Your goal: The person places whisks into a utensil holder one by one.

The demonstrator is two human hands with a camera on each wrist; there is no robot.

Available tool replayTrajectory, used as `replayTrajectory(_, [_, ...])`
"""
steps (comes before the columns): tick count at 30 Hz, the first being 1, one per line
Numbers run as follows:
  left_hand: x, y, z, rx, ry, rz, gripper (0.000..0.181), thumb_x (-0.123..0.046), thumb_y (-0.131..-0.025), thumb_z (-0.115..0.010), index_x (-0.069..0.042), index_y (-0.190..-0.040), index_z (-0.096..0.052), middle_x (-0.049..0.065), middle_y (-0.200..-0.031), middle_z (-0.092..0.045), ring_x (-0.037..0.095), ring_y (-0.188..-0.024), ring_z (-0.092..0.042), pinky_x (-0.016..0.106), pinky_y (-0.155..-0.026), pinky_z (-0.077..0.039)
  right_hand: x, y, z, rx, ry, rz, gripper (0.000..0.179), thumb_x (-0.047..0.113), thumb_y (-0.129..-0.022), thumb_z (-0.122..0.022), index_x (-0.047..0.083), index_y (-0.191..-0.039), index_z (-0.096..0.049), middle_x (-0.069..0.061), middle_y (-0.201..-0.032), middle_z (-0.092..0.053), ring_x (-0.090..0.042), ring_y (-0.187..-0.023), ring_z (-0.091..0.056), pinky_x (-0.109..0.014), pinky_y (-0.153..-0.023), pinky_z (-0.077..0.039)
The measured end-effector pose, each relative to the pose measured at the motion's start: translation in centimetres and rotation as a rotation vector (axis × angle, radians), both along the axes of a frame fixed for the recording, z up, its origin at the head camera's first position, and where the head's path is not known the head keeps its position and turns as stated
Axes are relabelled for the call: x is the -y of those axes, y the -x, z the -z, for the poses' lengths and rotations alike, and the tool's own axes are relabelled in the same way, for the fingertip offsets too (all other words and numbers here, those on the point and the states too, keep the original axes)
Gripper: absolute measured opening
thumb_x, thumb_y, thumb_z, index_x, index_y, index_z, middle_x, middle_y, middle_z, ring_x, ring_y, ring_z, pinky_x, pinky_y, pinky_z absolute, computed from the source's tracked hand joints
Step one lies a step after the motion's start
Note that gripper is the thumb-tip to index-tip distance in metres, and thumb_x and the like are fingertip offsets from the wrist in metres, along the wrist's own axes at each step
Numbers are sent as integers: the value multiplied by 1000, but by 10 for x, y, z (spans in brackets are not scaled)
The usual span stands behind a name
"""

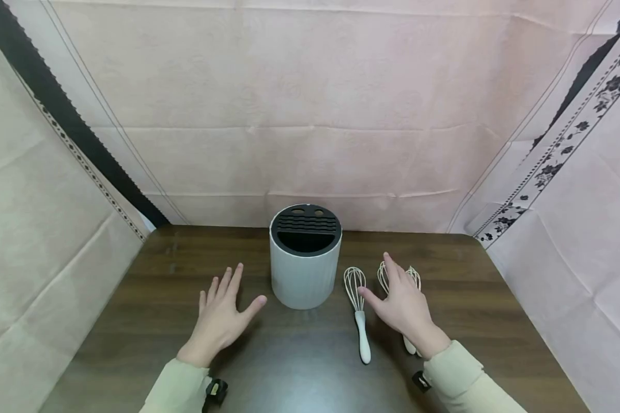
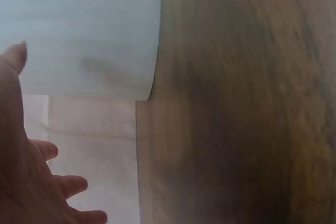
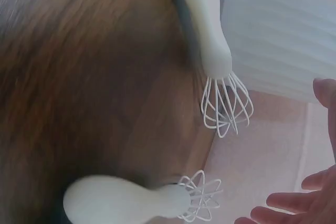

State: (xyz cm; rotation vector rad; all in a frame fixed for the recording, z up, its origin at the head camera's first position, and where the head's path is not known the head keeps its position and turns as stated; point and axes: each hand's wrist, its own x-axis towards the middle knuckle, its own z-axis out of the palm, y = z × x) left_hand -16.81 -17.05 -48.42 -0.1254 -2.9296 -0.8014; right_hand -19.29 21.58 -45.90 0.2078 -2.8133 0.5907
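A pale round utensil holder (image 1: 305, 281) with a black slotted lid (image 1: 306, 229) stands upright at the table's back. To its left, my left hand (image 1: 218, 321) hovers with fingers spread, the thumb towards the holder, and holds nothing. On the right lies a white whisk (image 1: 362, 332), its wires pointing away from me. My right hand (image 1: 407, 304) is above two more whisks, a left one (image 1: 382, 275) and a right one (image 1: 415, 277), and hides their middles. Its fingers are straight and grip nothing. The right wrist view shows two whisk handles (image 3: 212, 51) near that hand.
The brown wooden table (image 1: 134, 344) ends in a back edge just behind the holder. Pale cloth (image 1: 310, 103) hangs behind it and along both sides. Black devices are strapped on both wrists, the left one (image 1: 217, 390) beside a pale sleeve.
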Motion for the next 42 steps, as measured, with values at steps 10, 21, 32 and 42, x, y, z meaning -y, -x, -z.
replayTrajectory(10, [-3,1,-13,70,-513,80,65,-51,-100,-41,-40,-153,-7,7,-160,-16,35,-143,-20,65,-108,-21,9,5,-1,224,440,8,94,70,-77,-64,12,-145,-36,-17,-130,-56,-32,-115,-57,-49,-90,-49])
replayTrajectory(21, [-23,5,-20,-7,-846,120,51,-36,-105,-38,-25,-152,-24,11,-152,-34,29,-137,-35,54,-109,-30,19,6,8,445,761,29,88,57,-79,-71,6,-142,-36,-21,-131,-52,-30,-112,-57,-43,-85,-54])
replayTrajectory(32, [-33,14,-27,-30,-982,97,48,-34,-101,-49,-24,-146,-35,5,-144,-44,24,-131,-43,46,-108,-35,23,0,22,492,769,60,87,51,-80,-74,3,-143,-36,-21,-129,-52,-27,-106,-59,-36,-78,-56])
replayTrajectory(42, [-49,21,-56,6,-1072,112,51,-27,-102,-48,-16,-149,-30,9,-148,-39,25,-135,-39,40,-108,-35,19,2,29,500,799,81,82,36,-84,-75,-3,-142,-34,-26,-124,-51,-26,-95,-62,-37,-77,-56])
